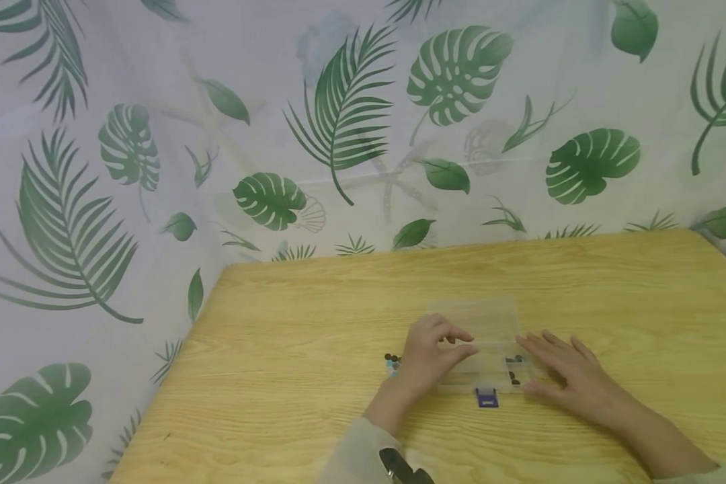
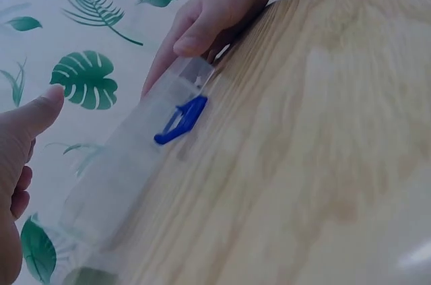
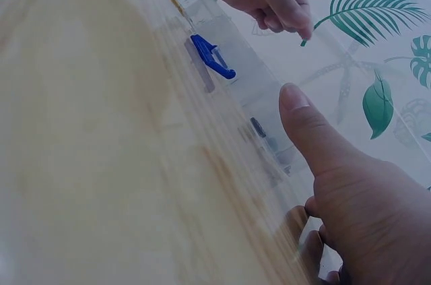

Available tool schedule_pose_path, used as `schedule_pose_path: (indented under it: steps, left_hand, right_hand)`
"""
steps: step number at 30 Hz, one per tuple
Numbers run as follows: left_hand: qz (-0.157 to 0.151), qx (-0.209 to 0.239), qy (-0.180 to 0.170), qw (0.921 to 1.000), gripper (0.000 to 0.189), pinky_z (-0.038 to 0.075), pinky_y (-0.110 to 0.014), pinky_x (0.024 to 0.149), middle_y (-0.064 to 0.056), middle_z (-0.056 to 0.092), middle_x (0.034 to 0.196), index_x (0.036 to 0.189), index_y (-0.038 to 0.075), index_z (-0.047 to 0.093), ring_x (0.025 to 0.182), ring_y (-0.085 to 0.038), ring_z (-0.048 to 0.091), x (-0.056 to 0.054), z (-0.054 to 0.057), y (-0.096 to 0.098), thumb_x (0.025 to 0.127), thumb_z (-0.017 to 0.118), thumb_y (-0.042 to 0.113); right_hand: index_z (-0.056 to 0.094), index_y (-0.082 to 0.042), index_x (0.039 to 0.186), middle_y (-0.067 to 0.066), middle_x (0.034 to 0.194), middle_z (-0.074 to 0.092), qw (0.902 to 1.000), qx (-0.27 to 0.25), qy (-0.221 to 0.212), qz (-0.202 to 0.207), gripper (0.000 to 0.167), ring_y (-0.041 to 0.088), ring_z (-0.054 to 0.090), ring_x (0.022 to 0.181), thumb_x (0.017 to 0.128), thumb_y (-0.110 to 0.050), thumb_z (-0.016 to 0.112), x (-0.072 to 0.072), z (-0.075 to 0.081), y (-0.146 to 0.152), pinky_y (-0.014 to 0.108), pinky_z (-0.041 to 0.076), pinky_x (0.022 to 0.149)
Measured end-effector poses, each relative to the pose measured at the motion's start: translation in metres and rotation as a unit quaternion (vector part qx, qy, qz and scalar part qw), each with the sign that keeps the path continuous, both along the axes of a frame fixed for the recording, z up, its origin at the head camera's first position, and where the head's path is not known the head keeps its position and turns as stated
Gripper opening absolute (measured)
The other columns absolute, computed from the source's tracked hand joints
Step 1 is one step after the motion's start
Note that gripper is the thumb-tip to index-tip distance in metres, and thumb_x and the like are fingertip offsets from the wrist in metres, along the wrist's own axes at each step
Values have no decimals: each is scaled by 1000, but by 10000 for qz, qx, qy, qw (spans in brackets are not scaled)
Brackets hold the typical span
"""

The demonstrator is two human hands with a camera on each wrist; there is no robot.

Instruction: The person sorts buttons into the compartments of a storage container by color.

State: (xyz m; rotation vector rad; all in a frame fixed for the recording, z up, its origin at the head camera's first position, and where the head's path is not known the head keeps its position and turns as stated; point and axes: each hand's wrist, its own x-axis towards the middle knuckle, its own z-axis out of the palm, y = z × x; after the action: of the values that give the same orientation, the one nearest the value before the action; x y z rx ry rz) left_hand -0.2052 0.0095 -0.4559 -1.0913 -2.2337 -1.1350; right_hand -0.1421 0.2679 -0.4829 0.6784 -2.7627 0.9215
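A clear plastic divided box [image 1: 460, 386] lies with its clear lid [image 1: 478, 310] laid back and its blue latch [image 1: 487, 398] toward me. Small black pieces [image 1: 514, 378] sit in its right-hand compartments. My left hand [image 1: 429, 353] hovers over the box's left part. Its thumb and forefinger tips point right with a narrow gap, and I see nothing between them. At the box's right side, my right hand [image 1: 571, 376] lies with fingers extended, its fingertips close to or touching the wall. The blue latch [image 2: 180, 120] shows plainly in the left wrist view.
A little pile of black, blue and white pieces [image 1: 392, 364] lies left of the box, partly hidden by my left hand. The wood-grain table [image 1: 278, 376] meets a leaf-printed cloth [image 1: 363, 222] at the back and left.
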Motion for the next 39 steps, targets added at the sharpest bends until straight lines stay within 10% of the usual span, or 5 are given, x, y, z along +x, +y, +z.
schedule_pose_path:
  steps: [7, 17, 28, 39]
  left_hand:
    - [140, -131, -1212, 9924, 17, 38, -19, 74, 7, 55, 82, 92, 13, 71, 81, -5, 46, 0, -5, -31, 80, 74, 26]
    - [389, 40, -2829, 9583, 26, 40, -27, 79, 7, 49, 90, 102, 14, 69, 93, -13, 42, -10, 1, -72, 85, 68, 33]
    - [549, -211, -3134, 9478, 20, 39, -35, 82, 7, 53, 93, 101, 19, 72, 95, -16, 43, -30, -9, -115, 85, 70, 32]
    - [310, -664, -2826, 9565, 17, 39, -31, 74, 4, 55, 91, 98, 18, 75, 85, -15, 42, -36, -17, -131, 82, 74, 25]
  right_hand:
    - [36, -16, 146, 26, 142, 39, 10000, 27, 35, 18, 68, 53, 28, 131, 86, -28, 67, 0, 0, 1, 61, -4, 110]
    - [35, -17, 146, 26, 142, 40, 10000, 46, -21, -15, 69, 54, 28, 130, 86, -29, 67, 0, 0, 3, 61, -5, 110]
    - [35, -17, 146, 26, 141, 41, 10000, 7, -47, -7, 70, 54, 28, 130, 86, -29, 68, -1, -1, 2, 63, -5, 109]
    - [36, -16, 146, 26, 141, 41, 10000, -1, -9, 11, 69, 55, 29, 129, 86, -28, 68, -1, 0, 2, 64, -3, 108]
